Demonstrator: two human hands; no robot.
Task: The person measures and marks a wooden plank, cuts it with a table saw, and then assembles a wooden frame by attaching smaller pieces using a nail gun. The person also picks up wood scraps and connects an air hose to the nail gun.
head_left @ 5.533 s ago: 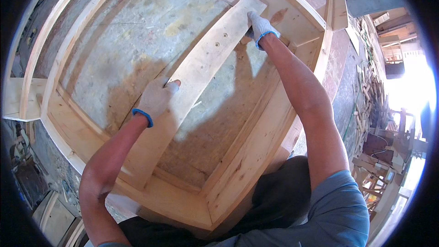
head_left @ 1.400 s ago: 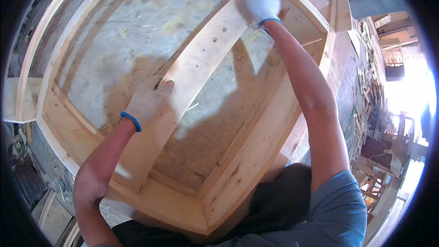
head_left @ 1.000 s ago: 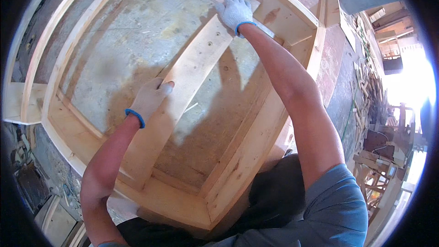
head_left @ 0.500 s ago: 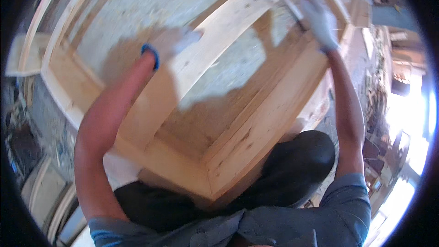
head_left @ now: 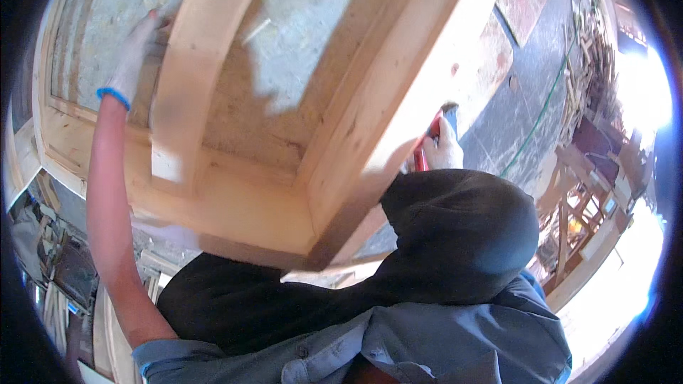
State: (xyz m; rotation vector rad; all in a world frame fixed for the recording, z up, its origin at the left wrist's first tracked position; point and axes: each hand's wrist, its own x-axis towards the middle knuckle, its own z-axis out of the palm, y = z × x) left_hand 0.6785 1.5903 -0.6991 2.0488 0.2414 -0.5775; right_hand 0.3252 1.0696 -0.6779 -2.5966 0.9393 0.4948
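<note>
My left hand (head_left: 137, 51), in a white glove with a blue cuff, is at the left edge of a wide wooden slat (head_left: 191, 64). Its fingers look stretched out, some bare tips showing; whether they touch the slat is unclear. The slat crosses a large pale wooden frame (head_left: 249, 203) that leans against my lap. My right hand (head_left: 445, 148), also gloved, is closed around a red-handled tool (head_left: 421, 158) beside my knee, on the frame's outer right side. The tool's flat grey-blue head points up; its exact kind is unclear.
A concrete floor (head_left: 306, 21) shows through the frame. Scrap wood (head_left: 585, 64) is piled along the right, with a thin green cord (head_left: 538, 119) on the floor nearby. More wood pieces and clutter (head_left: 67, 270) lie at the lower left.
My right hand has come from the frame's far upper part down to beside my knee, tool in hand. My left hand has moved left, off the slat's top. The frame has turned in view.
</note>
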